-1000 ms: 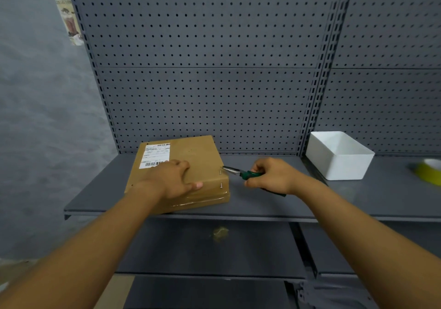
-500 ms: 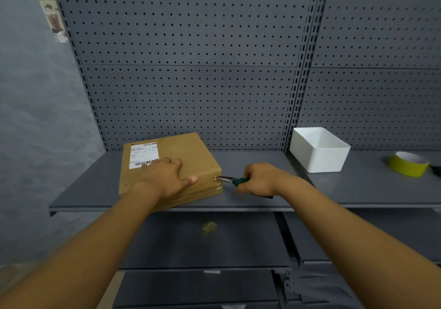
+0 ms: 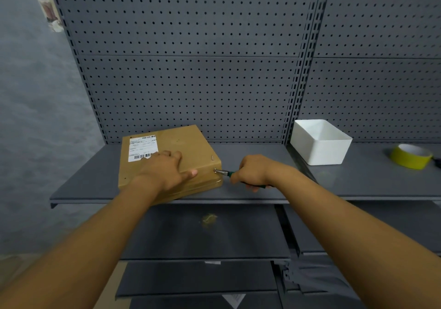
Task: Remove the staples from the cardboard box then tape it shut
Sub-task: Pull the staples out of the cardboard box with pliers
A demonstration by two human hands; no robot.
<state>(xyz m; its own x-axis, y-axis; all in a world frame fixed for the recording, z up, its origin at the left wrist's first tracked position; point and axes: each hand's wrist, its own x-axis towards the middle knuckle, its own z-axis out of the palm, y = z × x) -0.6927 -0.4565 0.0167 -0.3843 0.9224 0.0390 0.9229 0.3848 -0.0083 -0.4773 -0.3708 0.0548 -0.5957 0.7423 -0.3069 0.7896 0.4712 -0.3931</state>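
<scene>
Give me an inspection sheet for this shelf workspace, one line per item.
Surface: grey metal shelf, pegboard behind.
Job's things: cardboard box lies flat, staple near its right edge; yellow tape roll far right.
Clutter: white bin; scrap on the lower shelf.
Hands: left hand rests on the box; right hand holds green-handled pliers, tip at the box's right corner.
Cables: nothing seen.
Surroundings: grey wall, poster.
</scene>
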